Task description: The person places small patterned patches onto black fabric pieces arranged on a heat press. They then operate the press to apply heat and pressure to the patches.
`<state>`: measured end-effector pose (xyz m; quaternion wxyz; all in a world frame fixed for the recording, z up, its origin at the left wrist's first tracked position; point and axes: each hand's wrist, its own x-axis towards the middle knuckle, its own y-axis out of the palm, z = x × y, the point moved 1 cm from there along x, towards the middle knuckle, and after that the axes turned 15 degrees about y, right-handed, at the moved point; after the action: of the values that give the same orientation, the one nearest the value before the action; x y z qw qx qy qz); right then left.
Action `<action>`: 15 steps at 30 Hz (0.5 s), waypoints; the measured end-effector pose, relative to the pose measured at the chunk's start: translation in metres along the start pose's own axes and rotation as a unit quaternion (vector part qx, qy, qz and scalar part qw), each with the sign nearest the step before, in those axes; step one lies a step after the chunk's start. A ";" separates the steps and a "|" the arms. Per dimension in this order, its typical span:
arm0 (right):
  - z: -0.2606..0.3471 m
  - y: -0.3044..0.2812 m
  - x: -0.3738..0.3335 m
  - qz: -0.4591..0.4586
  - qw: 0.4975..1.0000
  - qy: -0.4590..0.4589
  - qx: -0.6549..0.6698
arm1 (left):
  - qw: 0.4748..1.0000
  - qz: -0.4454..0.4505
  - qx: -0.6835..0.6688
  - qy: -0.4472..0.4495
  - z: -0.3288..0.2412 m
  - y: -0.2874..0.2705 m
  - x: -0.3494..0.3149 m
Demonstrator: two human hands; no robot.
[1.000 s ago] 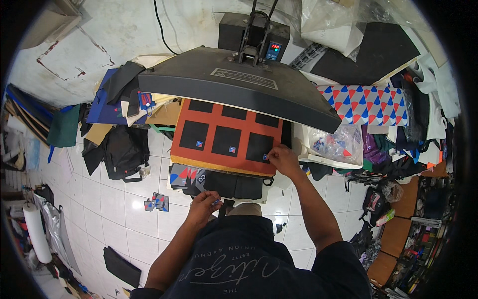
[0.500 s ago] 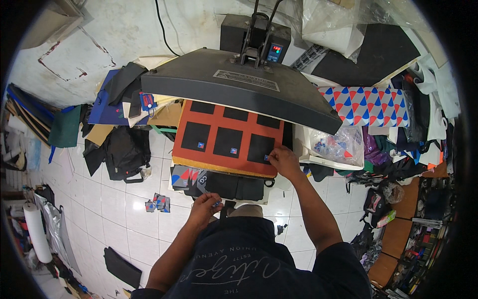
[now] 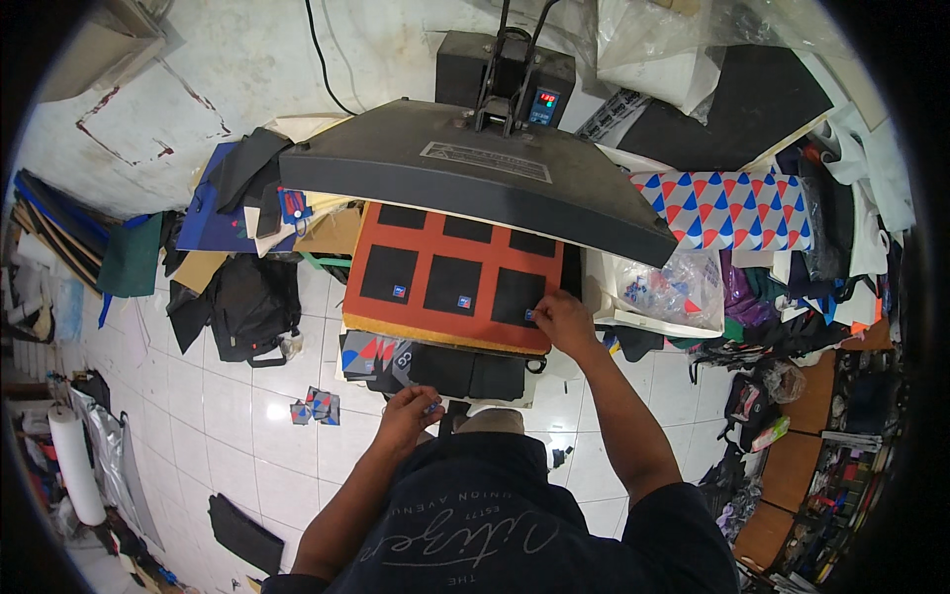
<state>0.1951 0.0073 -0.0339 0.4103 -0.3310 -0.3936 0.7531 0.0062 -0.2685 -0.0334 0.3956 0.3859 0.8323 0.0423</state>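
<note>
My right hand [image 3: 566, 325] reaches the near right corner of a black fabric square [image 3: 520, 288], its fingers closed on a small blue label [image 3: 531, 315] there. Two more black squares in the front row, the left one [image 3: 389, 269] and the middle one [image 3: 452, 281], each bear a small blue-and-red label near the lower right corner. All lie on an orange-red pad [image 3: 426, 319] under the raised dark top plate [image 3: 465, 183] of a heat press. Below the pad's front edge, my left hand [image 3: 404, 416] is closed on something small and bluish, mostly hidden by the fingers.
Patterned grey, red and blue pieces [image 3: 366, 354] and black fabric [image 3: 465, 370] lie just below the pad. Right of the press stands a white box [image 3: 663, 297] with plastic bags. A black bag [image 3: 252, 302] and scraps [image 3: 319, 404] lie on the tiled floor at left.
</note>
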 end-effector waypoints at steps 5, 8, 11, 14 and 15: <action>0.002 -0.001 0.000 -0.003 1.000 0.007 0.004 | 1.000 0.002 -0.002 0.001 0.002 -0.002 0.000; 0.002 0.000 -0.001 -0.008 1.000 0.007 0.018 | 1.000 -0.007 -0.009 0.002 0.003 -0.001 0.000; 0.005 -0.003 -0.003 -0.005 1.000 -0.001 0.003 | 1.000 -0.001 -0.004 0.004 0.006 -0.005 0.000; 0.003 -0.002 -0.002 -0.021 0.999 -0.018 -0.024 | 1.000 -0.010 -0.003 0.001 0.006 -0.003 -0.001; 0.002 0.000 -0.002 -0.029 0.999 -0.026 -0.032 | 1.000 -0.009 -0.003 0.002 0.006 -0.004 -0.001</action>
<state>0.1945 0.0048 -0.0325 0.4109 -0.3123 -0.4374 0.7364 0.0086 -0.2731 -0.0380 0.3955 0.3767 0.8366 0.0419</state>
